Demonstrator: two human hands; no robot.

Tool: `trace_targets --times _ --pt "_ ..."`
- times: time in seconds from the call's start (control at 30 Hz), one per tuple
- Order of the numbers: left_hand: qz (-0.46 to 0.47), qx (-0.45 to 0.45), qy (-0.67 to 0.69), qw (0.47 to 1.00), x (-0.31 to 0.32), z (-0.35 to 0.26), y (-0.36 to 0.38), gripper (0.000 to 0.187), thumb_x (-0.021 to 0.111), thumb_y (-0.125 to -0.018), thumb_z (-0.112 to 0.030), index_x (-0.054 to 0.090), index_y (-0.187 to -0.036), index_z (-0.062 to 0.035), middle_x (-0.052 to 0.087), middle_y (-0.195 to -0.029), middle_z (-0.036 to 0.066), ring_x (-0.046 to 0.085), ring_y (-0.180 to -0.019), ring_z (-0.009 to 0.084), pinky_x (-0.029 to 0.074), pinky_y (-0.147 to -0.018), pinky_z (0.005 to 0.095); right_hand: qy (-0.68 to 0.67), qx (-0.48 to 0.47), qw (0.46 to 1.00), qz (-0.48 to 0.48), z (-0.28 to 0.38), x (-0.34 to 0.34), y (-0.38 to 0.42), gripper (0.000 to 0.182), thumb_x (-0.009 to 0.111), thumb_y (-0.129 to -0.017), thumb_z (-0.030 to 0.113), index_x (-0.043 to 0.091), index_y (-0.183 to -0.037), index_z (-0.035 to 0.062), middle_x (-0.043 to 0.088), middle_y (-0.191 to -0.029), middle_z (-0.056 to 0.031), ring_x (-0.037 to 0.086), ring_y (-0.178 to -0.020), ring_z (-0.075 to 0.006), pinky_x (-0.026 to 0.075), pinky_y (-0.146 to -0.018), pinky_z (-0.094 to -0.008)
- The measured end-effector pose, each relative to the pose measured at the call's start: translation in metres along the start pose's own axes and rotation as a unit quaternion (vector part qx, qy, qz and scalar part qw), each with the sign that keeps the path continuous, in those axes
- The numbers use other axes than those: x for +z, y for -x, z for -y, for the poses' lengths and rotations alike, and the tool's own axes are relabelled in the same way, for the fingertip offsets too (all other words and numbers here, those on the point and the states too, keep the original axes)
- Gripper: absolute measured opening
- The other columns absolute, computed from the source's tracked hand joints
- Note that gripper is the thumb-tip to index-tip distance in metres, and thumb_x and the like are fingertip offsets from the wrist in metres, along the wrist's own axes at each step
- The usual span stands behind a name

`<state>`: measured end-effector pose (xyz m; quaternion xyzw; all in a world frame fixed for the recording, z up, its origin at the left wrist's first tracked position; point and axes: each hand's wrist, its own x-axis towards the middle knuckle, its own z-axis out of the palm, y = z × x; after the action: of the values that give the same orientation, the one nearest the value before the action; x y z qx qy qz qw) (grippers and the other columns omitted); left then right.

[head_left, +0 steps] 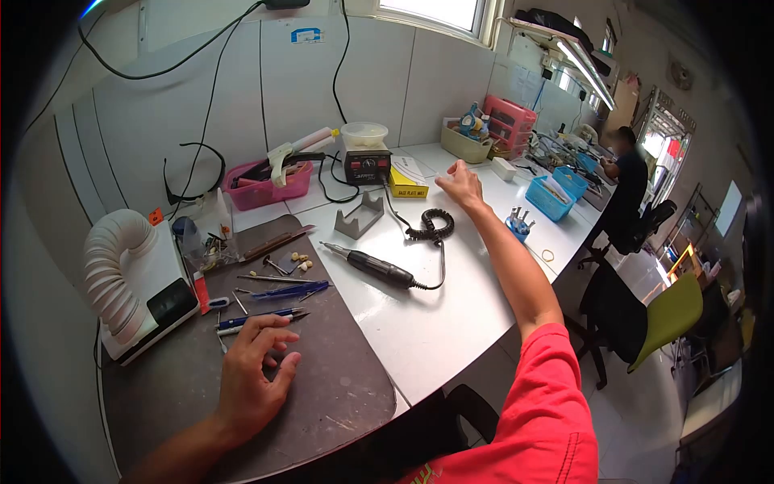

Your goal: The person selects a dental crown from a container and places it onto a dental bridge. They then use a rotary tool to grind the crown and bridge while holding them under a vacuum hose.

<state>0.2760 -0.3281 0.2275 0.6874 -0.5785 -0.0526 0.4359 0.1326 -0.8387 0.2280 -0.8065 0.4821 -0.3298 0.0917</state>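
White glossy worktop (pixel 476 282) runs along a panelled wall (pixel 363 73), a dark grey mat (pixel 339 403) covering its near left part. Just right of a yellow-and-white cardboard box (pixel 409 192) at the far side, the right hand (pixel 461 187) has its fingers bent inward; whether they close on anything I cannot tell. The left hand (pixel 256 375) is over the mat, fingers loosely curled, thumb apart, near a slim blue pen-like tool (pixel 270 315), probably just idle. Between the hands lies a black cylindrical handpiece (pixel 379 269), its coiled black cord (pixel 437 224) likely allowing reach. Beyond stands a notched grey cradle (pixel 360 218), perhaps shaped to support it. Far left, a white ribbed hose (pixel 101 274) presumably draws dust.
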Motion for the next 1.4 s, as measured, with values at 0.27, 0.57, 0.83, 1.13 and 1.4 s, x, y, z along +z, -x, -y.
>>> trace_targets --times 0.27,0.57,0.83,1.13,1.4 --pt "0.027 -0.027 -0.017 0.999 -0.003 0.001 -0.005 0.017 0.071 -0.084 -0.002 0.067 -0.1 -0.0032 0.062 -0.118 0.01 0.066 -0.091 0.0194 0.053 -0.069 0.0299 0.005 -0.158 0.971 -0.179 -0.031 0.038 -0.001 0.045 0.077 -0.085 0.033 0.061 -0.115 0.0041 0.05 -0.136 -0.023 0.051 -0.127 -0.0399 0.044 -0.105 -0.0462" --pt "0.059 0.102 -0.07 0.991 -0.001 0.009 0.0 0.016 0.073 -0.082 -0.003 0.067 -0.097 -0.0046 0.067 -0.104 0.008 0.065 -0.097 0.0259 0.055 -0.081 0.0347 -0.135 -0.225 0.942 -0.21 0.039 -0.003 0.03 0.02 0.066 -0.093 0.017 0.066 -0.11 0.0065 0.063 -0.121 -0.0134 0.064 -0.11 -0.0283 0.052 -0.093 -0.0396" --pt "0.087 0.156 -0.118 0.977 0.004 0.011 0.003 0.014 0.072 -0.086 -0.013 0.066 -0.096 -0.0065 0.065 -0.104 0.007 0.062 -0.097 0.0261 0.053 -0.084 0.0367 -0.257 -0.419 0.871 0.001 0.193 -0.048 0.119 0.013 0.063 -0.094 0.005 0.067 -0.106 0.0039 0.073 -0.099 -0.0101 0.072 -0.086 -0.0198 0.058 -0.073 -0.032" --pt "0.081 0.171 -0.111 0.976 0.005 0.014 0.003 0.016 0.072 -0.085 -0.014 0.064 -0.096 -0.0055 0.063 -0.102 0.008 0.06 -0.096 0.0281 0.053 -0.083 0.0382 -0.195 -0.614 0.763 0.06 0.299 -0.005 0.156 0.013 0.059 -0.091 0.003 0.065 -0.102 0.0023 0.071 -0.094 -0.0139 0.068 -0.082 -0.035 0.054 -0.074 -0.0417" --pt "0.062 0.182 -0.097 0.977 0.006 0.016 0.005 0.016 0.071 -0.085 -0.014 0.063 -0.095 -0.0044 0.062 -0.102 0.01 0.061 -0.096 0.0291 0.053 -0.083 0.0391 -0.141 -0.6 0.771 0.163 0.365 0.055 0.162 0.015 0.061 -0.082 0.001 0.071 -0.093 0.0025 0.071 -0.092 -0.0148 0.068 -0.084 -0.0343 0.052 -0.076 -0.045"
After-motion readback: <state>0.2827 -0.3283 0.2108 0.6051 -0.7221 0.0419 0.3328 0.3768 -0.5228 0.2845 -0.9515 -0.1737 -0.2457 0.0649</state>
